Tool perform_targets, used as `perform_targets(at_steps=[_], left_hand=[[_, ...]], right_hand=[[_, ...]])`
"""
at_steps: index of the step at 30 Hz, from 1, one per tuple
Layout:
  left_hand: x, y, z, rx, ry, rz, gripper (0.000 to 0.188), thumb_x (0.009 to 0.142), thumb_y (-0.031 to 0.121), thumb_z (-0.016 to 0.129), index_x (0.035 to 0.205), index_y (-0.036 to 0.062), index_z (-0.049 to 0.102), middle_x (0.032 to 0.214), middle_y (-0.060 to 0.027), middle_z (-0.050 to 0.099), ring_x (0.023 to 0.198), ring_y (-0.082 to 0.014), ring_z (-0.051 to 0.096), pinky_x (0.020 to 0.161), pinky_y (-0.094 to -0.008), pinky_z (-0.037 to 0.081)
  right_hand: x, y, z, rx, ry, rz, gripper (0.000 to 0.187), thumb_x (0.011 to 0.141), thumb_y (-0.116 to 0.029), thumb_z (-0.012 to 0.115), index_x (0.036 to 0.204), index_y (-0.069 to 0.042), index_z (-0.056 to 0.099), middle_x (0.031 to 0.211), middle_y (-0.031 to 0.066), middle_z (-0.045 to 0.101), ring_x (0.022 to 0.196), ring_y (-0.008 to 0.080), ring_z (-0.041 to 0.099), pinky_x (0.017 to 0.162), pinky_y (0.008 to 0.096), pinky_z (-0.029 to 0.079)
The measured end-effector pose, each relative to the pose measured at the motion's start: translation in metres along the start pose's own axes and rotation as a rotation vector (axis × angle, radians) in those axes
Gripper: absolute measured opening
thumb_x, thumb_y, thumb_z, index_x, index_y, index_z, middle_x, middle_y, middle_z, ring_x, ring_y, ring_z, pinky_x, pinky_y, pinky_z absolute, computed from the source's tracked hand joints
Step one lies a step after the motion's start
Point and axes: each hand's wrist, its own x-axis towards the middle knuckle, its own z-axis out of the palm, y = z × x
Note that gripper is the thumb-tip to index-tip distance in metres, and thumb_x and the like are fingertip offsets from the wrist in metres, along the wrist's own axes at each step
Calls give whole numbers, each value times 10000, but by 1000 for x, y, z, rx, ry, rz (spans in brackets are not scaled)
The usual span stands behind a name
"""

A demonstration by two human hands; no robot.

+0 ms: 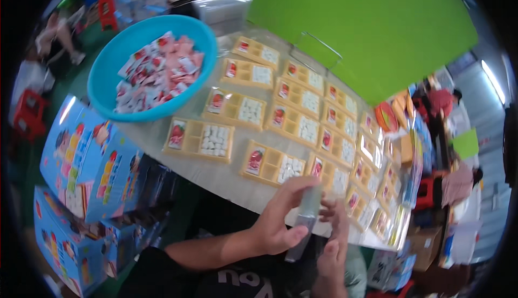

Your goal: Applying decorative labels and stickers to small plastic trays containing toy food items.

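Low centre of frame, my left hand (278, 219) and right hand (333, 238) pinch a clear plastic lid (303, 222) (probably thin, light, flexible); I'd grip its edges.

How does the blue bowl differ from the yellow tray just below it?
The blue bowl is round and deep; the yellow tray is flat, rectangular and split into compartments. The bowl holds a loose heap of pink-red packets; the tray holds one red packet at its left end and white pieces at its right. Both rest on the table.
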Motion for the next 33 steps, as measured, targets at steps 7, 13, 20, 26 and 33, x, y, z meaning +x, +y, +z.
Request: perform_targets(at_steps=[7, 13, 20, 26, 33], left_hand=[[-4, -8, 0, 46, 72, 8, 946, 869, 649, 645, 1475, -4, 328, 1363, -236, 536, 1200, -361, 612, 1028, -492, 490], [-3, -19, -12, -78, -129, -76, 925, 883, 576, 710, 1499, -8, 342, 1427, -200, 464, 1259, -349, 579, 1091, -486, 437], [3, -35, -17, -174, -237, -285, 882, 919, 550, 698, 1530, 33, 329, 1442, -183, 452, 1314, -307, 534, 1118, -460, 389], [16, -26, -25, -271, -298, -413, 733, 1012, 465, 570, 1560, 56, 306, 1382, -124, 460, 1245, -230, 513, 1086, -400, 394], [28, -19, -24, -37, -412, -397, 660, 1012, 475, 575, 1496, 58, 408, 1241, -103, 522, 1060, -197, 549, 940, -342, 448]], right_hand=[[44, -11, -54, -410, -53, -205, 765, 919, -402, 679, 1488, 36, 415, 1416, 246, 526, 1206, 399, 565, 1059, 449, 435], [128, -29, -50, -713, -224, -466, 712, 898, -427, 724, 1473, -80, 486, 1431, 193, 528, 1279, 407, 527, 1089, 485, 405], [269, -20, 30, -885, -474, -773, 643, 904, -423, 733, 1402, -59, 553, 1387, 194, 584, 1302, 368, 544, 1100, 487, 401], [349, 7, 100, -859, -550, -818, 613, 913, -397, 735, 1421, -99, 564, 1412, 190, 584, 1320, 354, 540, 1123, 491, 387], [374, 20, 125, -840, -680, -721, 560, 917, -355, 727, 1412, -127, 599, 1460, 193, 558, 1342, 347, 534, 1141, 480, 392]])
